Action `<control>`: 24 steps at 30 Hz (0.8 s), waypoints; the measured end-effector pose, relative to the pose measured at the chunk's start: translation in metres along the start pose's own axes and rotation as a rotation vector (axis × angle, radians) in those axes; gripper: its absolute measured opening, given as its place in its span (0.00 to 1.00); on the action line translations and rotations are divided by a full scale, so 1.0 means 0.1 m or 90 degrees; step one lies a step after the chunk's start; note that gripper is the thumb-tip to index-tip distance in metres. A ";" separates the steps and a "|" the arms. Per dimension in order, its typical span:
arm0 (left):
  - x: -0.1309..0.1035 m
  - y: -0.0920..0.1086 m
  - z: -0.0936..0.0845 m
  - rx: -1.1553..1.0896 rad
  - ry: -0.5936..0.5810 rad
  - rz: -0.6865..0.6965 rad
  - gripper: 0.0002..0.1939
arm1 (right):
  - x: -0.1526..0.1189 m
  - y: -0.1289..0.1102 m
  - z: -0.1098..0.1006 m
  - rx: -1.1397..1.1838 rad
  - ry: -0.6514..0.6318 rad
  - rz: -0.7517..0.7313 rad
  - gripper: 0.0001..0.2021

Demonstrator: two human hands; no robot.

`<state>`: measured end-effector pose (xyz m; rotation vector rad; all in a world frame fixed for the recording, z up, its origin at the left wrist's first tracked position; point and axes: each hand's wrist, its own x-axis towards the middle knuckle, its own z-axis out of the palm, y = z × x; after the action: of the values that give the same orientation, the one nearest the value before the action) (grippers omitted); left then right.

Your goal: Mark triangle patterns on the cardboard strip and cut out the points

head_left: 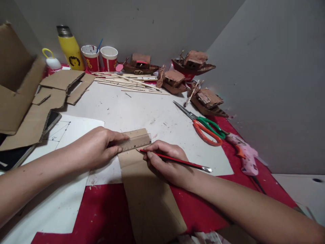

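A clear ruler [135,142] lies across the upper end of a long brown cardboard strip [149,200]. My left hand [98,147] presses on the ruler's left end, thumb and forefinger closed on it. Between the fingers of my right hand [169,162] is a red and black pencil [182,162], its tip on the cardboard just below the ruler's lower edge. White paper [132,108] lies under the strip's upper part. A drawn sheet with lines and points [83,123] extends beneath my left forearm.
Scissors [203,127] and a pink glue gun [245,154] lie to the right. Several brown model boats [175,79], wooden sticks [127,81], paper cups [109,57] and a yellow bottle [70,51] stand at the back. Cardboard pieces [54,96] and a phone [20,157] lie left.
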<state>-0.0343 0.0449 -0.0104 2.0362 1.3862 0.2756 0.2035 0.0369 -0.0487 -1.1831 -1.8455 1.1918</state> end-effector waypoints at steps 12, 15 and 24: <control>0.00 0.01 0.00 0.020 -0.005 0.008 0.23 | 0.01 -0.01 -0.02 0.026 -0.013 0.028 0.05; -0.01 -0.01 -0.01 0.024 -0.001 0.015 0.23 | 0.01 0.02 -0.02 0.021 -0.020 0.027 0.05; 0.00 0.00 0.00 0.003 0.007 0.007 0.22 | 0.01 0.01 -0.01 0.034 -0.022 0.047 0.06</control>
<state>-0.0338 0.0451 -0.0105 2.0496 1.3830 0.2886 0.2042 0.0382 -0.0489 -1.2171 -1.7977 1.3012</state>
